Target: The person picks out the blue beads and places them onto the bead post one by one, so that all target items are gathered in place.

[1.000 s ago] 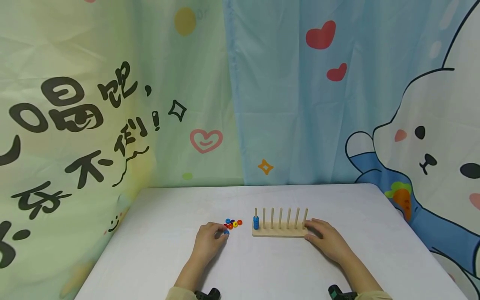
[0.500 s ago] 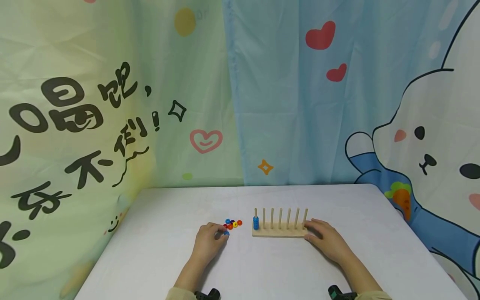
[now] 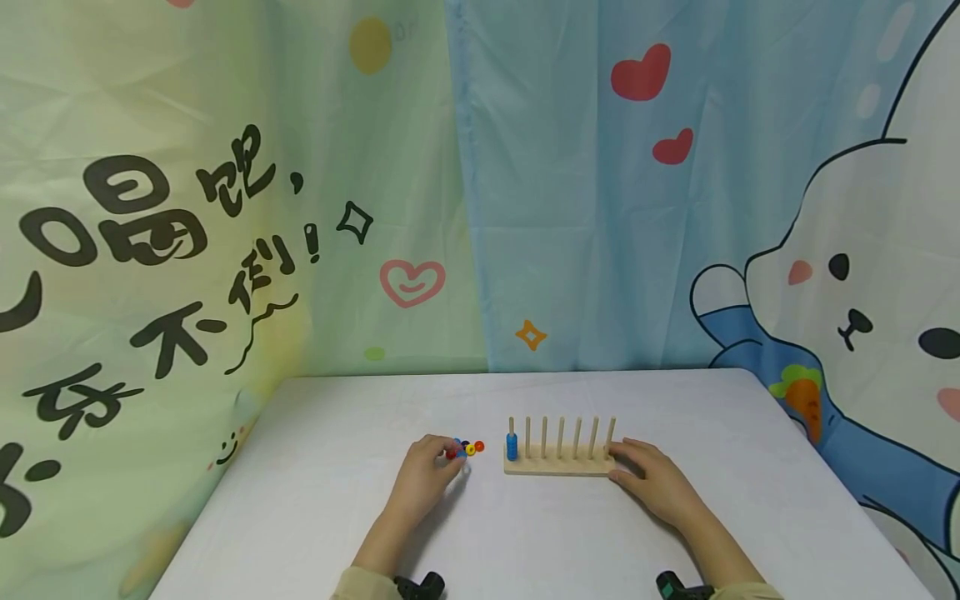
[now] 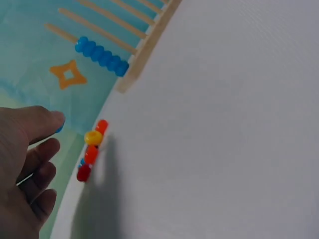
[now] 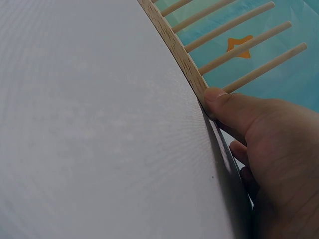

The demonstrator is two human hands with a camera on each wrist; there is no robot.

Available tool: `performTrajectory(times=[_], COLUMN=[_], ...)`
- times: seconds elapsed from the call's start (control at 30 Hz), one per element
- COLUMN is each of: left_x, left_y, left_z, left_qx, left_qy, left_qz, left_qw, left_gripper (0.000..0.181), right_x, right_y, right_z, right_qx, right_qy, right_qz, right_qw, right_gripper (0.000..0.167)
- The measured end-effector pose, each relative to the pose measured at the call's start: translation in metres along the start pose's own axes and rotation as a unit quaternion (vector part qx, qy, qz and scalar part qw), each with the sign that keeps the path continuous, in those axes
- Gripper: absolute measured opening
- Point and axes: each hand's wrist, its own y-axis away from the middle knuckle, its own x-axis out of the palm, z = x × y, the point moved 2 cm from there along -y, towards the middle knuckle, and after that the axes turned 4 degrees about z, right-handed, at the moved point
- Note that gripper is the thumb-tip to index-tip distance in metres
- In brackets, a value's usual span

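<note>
My left hand (image 3: 422, 477) pinches a blue bead (image 4: 60, 128) between thumb and forefinger, held just above the table. The other fingers are curled loosely below it in the left wrist view. Close by on the tabletop lies a small cluster of loose beads, among them a yellow bead (image 4: 93, 138) and several red or orange ones. My right hand (image 3: 660, 479) grips the right end of a wooden peg board (image 3: 558, 467), thumb on the front edge. On its leftmost peg sits a stack of blue beads (image 3: 512, 447); the other pegs are bare.
A white-covered table (image 3: 570, 542) bears everything. Behind it hangs a printed curtain (image 3: 547, 208) with hearts and a cartoon figure. A dark wrist device (image 3: 420, 586) shows at the left sleeve, another dark wrist device (image 3: 684, 586) at the right.
My left hand has lifted a little off the table and shifted slightly right and forward, with the blue bead in its fingertips. The right hand and the peg board stay put.
</note>
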Motion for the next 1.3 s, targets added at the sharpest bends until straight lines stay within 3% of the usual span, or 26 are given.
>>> performTrajectory(times=[0.33, 0.7, 0.87, 1.1, 1.3], left_x=[-0.004, -0.005, -0.004, -0.002, -0.001], left_y=[-0.019, -0.036, -0.041, -0.045, -0.047], left_z=[-0.027, -0.054, -0.062, -0.072, -0.079], left_qx=[0.024, 0.037, 0.035, 0.061, 0.067], left_qy=[0.043, 0.062, 0.058, 0.069, 0.075], left_qz=[0.039, 0.03, 0.042, 0.045, 0.054], left_qw=[0.998, 0.9969, 0.9968, 0.9947, 0.9934], left_gripper=[0.017, 0.019, 0.021, 0.022, 0.02], right_x=[0.001, 0.002, 0.001, 0.002, 0.002], right_y=[0.0, 0.0, 0.0, 0.0, -0.001], right_z=[-0.002, -0.001, 0.0, -0.001, -0.001], right_qx=[-0.003, 0.004, 0.004, 0.003, 0.006], right_qy=[0.008, 0.01, 0.009, 0.011, 0.012], right_qz=[0.0, 0.003, 0.003, 0.002, 0.001], right_qw=[1.0, 0.9999, 0.9999, 0.9999, 0.9999], right_gripper=[0.052, 0.051, 0.051, 0.051, 0.051])
